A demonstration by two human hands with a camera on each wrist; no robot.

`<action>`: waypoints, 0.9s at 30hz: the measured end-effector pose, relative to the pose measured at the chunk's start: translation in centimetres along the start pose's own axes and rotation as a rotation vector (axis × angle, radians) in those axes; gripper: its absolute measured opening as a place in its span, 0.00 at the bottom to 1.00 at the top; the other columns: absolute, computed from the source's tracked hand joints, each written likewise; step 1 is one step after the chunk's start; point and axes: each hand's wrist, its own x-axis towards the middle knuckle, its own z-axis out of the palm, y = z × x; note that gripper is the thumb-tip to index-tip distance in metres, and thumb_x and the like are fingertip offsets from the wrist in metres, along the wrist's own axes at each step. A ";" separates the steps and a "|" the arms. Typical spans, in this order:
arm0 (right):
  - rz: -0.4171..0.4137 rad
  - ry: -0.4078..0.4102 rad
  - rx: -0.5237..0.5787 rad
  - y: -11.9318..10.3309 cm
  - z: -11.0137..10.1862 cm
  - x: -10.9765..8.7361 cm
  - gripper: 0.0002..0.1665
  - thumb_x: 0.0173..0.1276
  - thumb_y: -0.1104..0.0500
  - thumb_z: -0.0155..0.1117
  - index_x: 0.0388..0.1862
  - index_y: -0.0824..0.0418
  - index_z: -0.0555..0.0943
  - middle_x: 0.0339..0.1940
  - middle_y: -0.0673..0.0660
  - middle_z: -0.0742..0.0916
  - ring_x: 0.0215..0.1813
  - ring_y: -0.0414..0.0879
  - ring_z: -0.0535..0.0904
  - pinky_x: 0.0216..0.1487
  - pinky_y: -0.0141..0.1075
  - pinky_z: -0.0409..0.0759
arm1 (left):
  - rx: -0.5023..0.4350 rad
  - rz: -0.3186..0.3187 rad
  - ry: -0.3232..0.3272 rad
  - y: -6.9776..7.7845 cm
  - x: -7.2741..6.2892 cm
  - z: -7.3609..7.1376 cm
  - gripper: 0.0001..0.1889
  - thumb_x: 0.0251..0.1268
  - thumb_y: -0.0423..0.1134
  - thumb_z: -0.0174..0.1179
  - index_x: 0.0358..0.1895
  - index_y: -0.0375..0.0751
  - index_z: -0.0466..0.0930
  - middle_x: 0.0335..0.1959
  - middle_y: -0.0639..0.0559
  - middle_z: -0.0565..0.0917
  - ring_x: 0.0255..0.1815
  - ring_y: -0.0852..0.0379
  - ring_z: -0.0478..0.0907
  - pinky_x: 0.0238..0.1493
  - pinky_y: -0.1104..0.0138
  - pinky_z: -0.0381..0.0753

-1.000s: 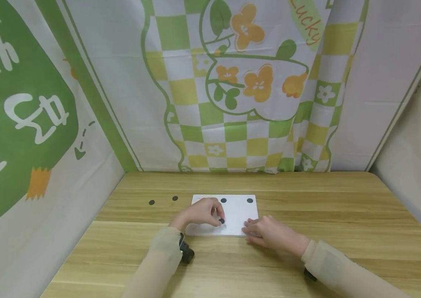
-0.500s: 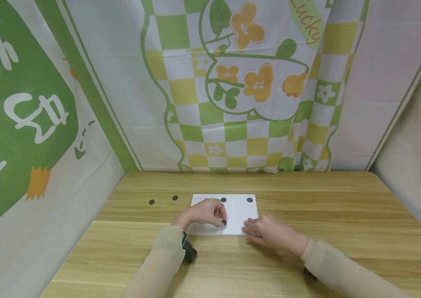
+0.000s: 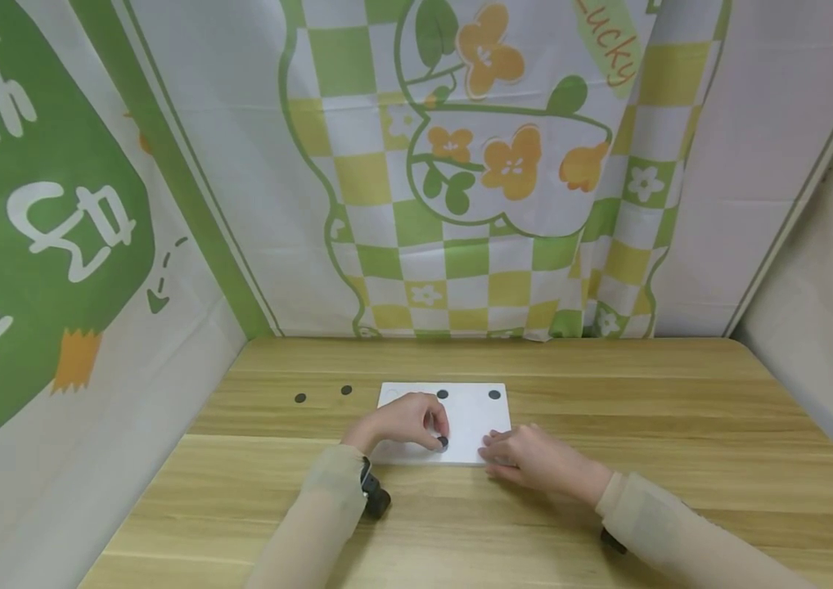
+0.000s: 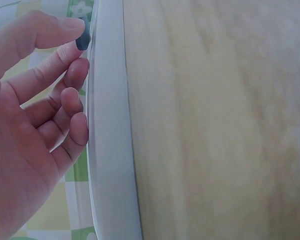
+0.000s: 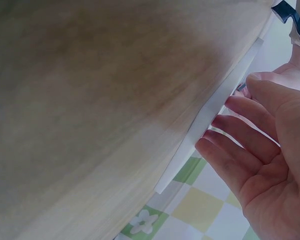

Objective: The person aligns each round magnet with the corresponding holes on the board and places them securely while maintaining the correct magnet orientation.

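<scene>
A flat white board (image 3: 466, 429) lies on the wooden table. Over its front middle, my left hand (image 3: 405, 419) pinches a small black disc (image 4: 83, 38) between thumb and index finger. In the left wrist view the disc stands tilted on edge, right at the board's surface; its other fingers curl loosely. My right hand (image 3: 527, 458) rests its fingertips on the board's right front corner, fingers bent a little and holding nothing. Along the board's back edge sit two black discs, one in the middle (image 3: 443, 394) and one at the right corner (image 3: 494, 395). A faint circle outline marks the back left corner.
Two more black discs, a nearer-left one (image 3: 301, 398) and another (image 3: 346, 390), lie on the table (image 3: 593, 384) left of the board. A patterned curtain (image 3: 475, 278) hangs behind the table's far edge. Printed cloth walls stand at both sides.
My left hand has shifted slightly right with the disc, then brought it a little lower against the board. The right hand stays where it was.
</scene>
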 end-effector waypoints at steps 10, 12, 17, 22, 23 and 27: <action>-0.006 0.009 0.001 0.2 0.2 -0.1 0.15 0.63 0.56 0.66 0.46 0.62 0.85 0.46 0.60 0.87 0.51 0.50 0.84 0.50 0.41 0.83 | -0.002 -0.024 -0.017 0.2 0.0 0.0 0.08 0.44 0.32 0.70 0.30 0.46 0.82 0.31 0.57 0.81 0.30 0.64 0.72 0.33 0.74 0.74; -0.010 0.015 -0.001 0.2 0.2 -0.1 0.15 0.63 0.56 0.66 0.46 0.62 0.85 0.46 0.60 0.87 0.51 0.51 0.84 0.50 0.41 0.83 | 0.001 -0.023 -0.019 0.2 0.0 0.0 0.09 0.44 0.32 0.70 0.30 0.47 0.82 0.30 0.58 0.81 0.30 0.64 0.72 0.33 0.74 0.74; -0.019 0.019 0.002 0.2 0.1 0.0 0.15 0.63 0.57 0.66 0.46 0.63 0.85 0.46 0.60 0.87 0.50 0.51 0.84 0.50 0.41 0.84 | 0.008 -0.023 -0.025 0.3 0.0 0.0 0.09 0.45 0.31 0.70 0.30 0.47 0.82 0.30 0.59 0.80 0.31 0.64 0.72 0.34 0.74 0.75; -0.017 0.013 0.000 0.1 0.0 0.0 0.15 0.63 0.57 0.66 0.46 0.62 0.85 0.46 0.60 0.87 0.50 0.51 0.84 0.50 0.42 0.84 | 0.003 -0.016 -0.027 0.4 -0.1 0.0 0.09 0.45 0.31 0.70 0.30 0.45 0.82 0.30 0.58 0.81 0.30 0.64 0.72 0.34 0.74 0.75; -0.014 0.010 0.000 0.1 0.0 0.0 0.15 0.63 0.57 0.66 0.46 0.62 0.85 0.46 0.60 0.87 0.51 0.51 0.84 0.50 0.42 0.84 | 0.000 -0.014 -0.028 0.4 -0.1 0.0 0.09 0.45 0.31 0.70 0.30 0.45 0.82 0.30 0.58 0.81 0.30 0.64 0.72 0.34 0.74 0.75; -0.004 -0.001 0.009 0.1 0.0 -0.1 0.15 0.63 0.57 0.66 0.46 0.62 0.85 0.46 0.60 0.87 0.51 0.51 0.84 0.50 0.42 0.84 | 0.005 -0.012 -0.029 0.3 -0.1 0.0 0.08 0.44 0.32 0.70 0.30 0.46 0.83 0.30 0.59 0.81 0.31 0.63 0.72 0.35 0.74 0.75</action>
